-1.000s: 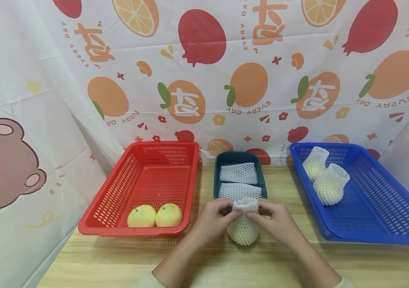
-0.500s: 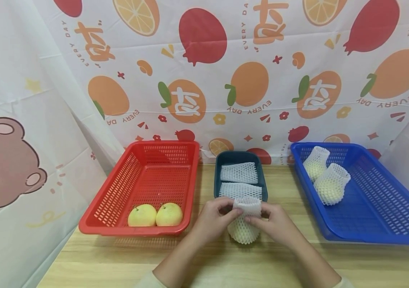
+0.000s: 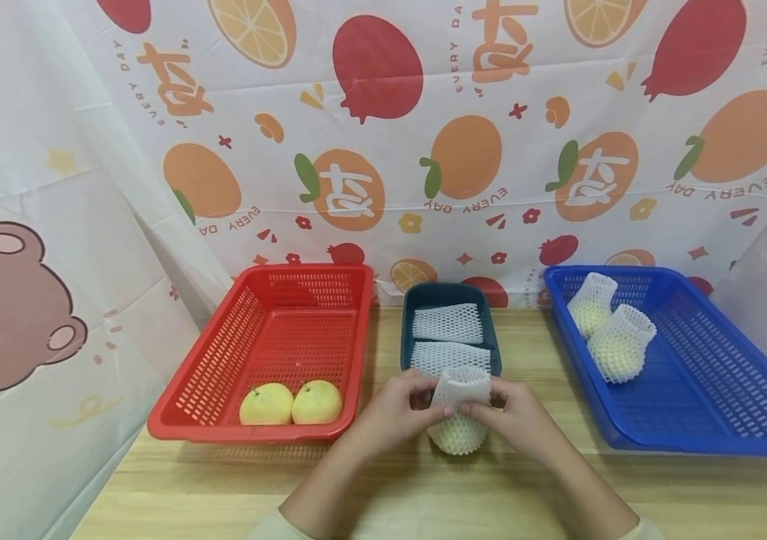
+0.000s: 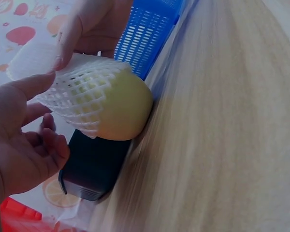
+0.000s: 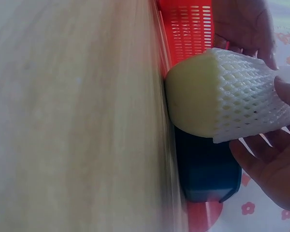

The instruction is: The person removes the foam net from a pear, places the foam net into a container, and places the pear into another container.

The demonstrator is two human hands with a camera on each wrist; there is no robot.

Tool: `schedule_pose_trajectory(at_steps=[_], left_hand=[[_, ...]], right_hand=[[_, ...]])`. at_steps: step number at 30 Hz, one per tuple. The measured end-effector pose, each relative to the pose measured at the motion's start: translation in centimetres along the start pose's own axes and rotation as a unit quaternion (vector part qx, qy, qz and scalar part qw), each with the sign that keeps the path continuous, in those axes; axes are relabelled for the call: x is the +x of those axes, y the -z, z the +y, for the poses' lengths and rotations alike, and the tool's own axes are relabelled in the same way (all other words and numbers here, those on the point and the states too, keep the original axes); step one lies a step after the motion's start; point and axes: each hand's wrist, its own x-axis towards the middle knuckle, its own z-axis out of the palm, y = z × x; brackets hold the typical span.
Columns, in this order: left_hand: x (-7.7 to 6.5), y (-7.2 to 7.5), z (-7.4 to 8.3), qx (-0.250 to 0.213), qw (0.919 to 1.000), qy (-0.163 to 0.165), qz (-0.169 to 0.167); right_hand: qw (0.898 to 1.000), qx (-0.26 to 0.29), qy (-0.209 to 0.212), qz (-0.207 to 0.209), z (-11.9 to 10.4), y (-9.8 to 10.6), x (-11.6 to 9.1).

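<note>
Fruit-print cloth (image 3: 404, 247) hangs behind the wooden tabletop (image 3: 424, 499) and its green tray (image 3: 447, 294). Just in front of the tray, a fruit (image 4: 128, 104) sits partly inside a white net (image 3: 462, 386), its base bare, the left hand (image 3: 397, 406) and right hand (image 3: 520, 414) having their fingers clamped on the net; two flat nets (image 3: 449, 324) lie inside the tray. Left of it a red basket (image 3: 302, 337) holds two bare fruits (image 3: 266, 405), right of it a blue basket (image 3: 667, 409) two netted fruits (image 3: 620, 352)

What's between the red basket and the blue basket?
Head view: the dark tray holding foam nets and, nearer the camera, a partly netted fruit, with the left hand and right hand on its net.
</note>
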Motion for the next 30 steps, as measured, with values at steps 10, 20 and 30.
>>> schedule_pose_trajectory(at_steps=[10,20,30], left_hand=[[0.0,-0.2,-0.2,-0.004,0.9992,0.014,-0.037],[0.1,-0.4,-0.3,-0.008,0.9995,0.011,-0.028],[0.0,-0.6,0.0,-0.020,0.9996,-0.017,-0.008]], right_hand=[[0.997,-0.066,-0.039,-0.005,0.1,0.6,0.0],[0.995,-0.071,-0.054,-0.055,0.0,1.4,0.0],[0.998,-0.040,-0.009,-0.041,0.0,0.9,-0.1]])
